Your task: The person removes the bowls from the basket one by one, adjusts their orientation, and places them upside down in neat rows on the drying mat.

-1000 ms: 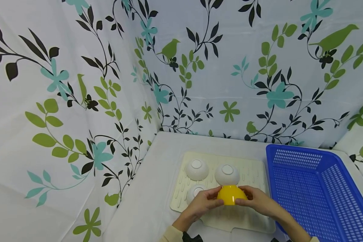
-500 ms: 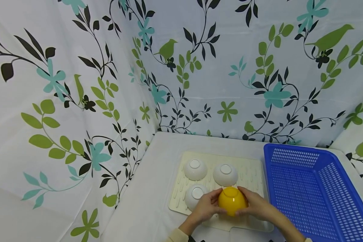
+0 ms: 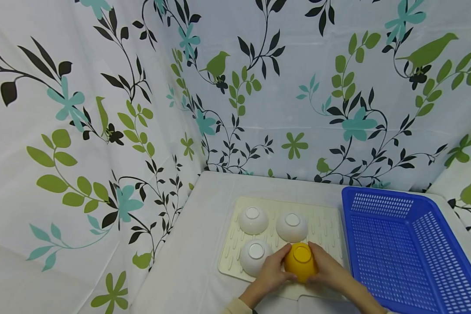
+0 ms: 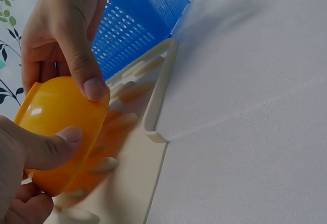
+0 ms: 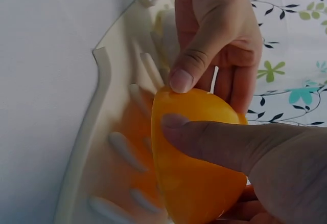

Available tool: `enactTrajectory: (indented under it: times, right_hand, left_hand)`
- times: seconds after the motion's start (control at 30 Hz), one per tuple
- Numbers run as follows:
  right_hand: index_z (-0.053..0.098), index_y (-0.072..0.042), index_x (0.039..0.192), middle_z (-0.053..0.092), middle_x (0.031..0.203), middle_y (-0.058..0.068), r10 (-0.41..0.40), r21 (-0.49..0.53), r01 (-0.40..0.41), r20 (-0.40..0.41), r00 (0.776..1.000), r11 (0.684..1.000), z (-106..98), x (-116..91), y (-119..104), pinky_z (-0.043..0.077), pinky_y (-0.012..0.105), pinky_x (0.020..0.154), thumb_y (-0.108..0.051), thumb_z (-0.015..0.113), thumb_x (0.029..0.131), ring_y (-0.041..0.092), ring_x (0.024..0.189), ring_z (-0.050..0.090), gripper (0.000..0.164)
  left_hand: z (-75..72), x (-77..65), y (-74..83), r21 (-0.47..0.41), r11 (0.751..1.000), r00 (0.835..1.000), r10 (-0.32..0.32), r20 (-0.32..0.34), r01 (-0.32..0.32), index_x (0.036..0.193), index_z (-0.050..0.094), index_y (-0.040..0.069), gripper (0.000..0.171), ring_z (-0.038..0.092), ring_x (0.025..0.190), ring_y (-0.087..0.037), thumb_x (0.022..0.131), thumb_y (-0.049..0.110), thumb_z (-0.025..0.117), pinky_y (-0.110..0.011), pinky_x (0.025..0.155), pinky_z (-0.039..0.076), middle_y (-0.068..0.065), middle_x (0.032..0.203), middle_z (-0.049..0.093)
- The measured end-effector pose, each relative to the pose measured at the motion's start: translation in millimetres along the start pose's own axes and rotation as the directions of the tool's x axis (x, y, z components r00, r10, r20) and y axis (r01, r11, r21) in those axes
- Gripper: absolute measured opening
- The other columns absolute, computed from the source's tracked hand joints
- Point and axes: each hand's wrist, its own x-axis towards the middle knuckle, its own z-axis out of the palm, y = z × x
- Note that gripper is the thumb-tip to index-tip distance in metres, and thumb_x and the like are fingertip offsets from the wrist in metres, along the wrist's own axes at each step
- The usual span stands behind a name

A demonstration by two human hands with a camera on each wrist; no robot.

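Note:
Both hands grip a yellow bowl (image 3: 300, 264), turned upside down with its base ring facing up. My left hand (image 3: 271, 272) holds its left side, and my right hand (image 3: 329, 268) its right side. In the left wrist view a thumb from each hand lies on the bowl's outer wall (image 4: 66, 111). Beneath is a cream ridged draining tray (image 3: 227, 261), tinted orange by the bowl in the right wrist view. Whether the rim touches the ridges, I cannot tell. Three white bowls stand upside down on the tray: back left (image 3: 253, 220), back middle (image 3: 292, 226) and front left (image 3: 255, 257).
Right of the tray stands a blue plastic basket (image 3: 380, 192) with perforated walls. A white cloth (image 3: 180, 261) covers the table. Patterned curtains (image 3: 259, 87) hang behind and to the left.
The yellow bowl has come down and slightly nearer, tilting so that its base ring shows. Both hands moved with it, uncovering the front left white bowl. The hold stays two-handed.

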Motion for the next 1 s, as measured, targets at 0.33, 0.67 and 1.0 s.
enactTrajectory:
  times: [0.33,0.67,1.0]
  right_hand:
    - [0.035,0.012,0.136,0.043,0.137,0.031,0.025,-0.061,-0.026,-0.020,0.999,0.998,10,0,0,0.037,0.057,0.107,-0.006,0.086,0.054,0.044,0.124,0.047,0.098]
    - [0.034,0.014,0.136,0.042,0.136,0.034,0.038,-0.105,-0.039,-0.019,0.999,0.994,14,0,1,0.039,0.056,0.106,-0.008,0.087,0.053,0.045,0.123,0.048,0.101]
    - [0.032,0.016,0.136,0.040,0.135,0.036,0.054,-0.109,-0.055,-0.014,0.998,0.993,17,2,-1,0.039,0.058,0.104,-0.005,0.087,0.050,0.048,0.121,0.047,0.105]
  left_hand:
    - [3.1,1.5,-5.7,0.100,0.995,1.000,0.016,0.006,-0.017,0.142,0.040,0.014,0.085,0.042,0.135,-0.013,0.068,0.011,0.082,-0.027,0.111,0.039,-0.001,0.147,0.043]
    - [2.3,3.5,-6.1,0.148,0.989,0.999,-0.014,0.051,0.006,0.143,0.037,0.018,0.084,0.040,0.136,-0.013,0.072,0.015,0.080,-0.030,0.113,0.037,0.000,0.149,0.039]
    - [-0.2,1.3,-1.3,0.295,0.955,0.995,0.010,0.097,-0.038,0.145,0.034,0.015,0.082,0.039,0.137,-0.017,0.076,0.021,0.077,-0.033,0.114,0.036,-0.005,0.151,0.036]
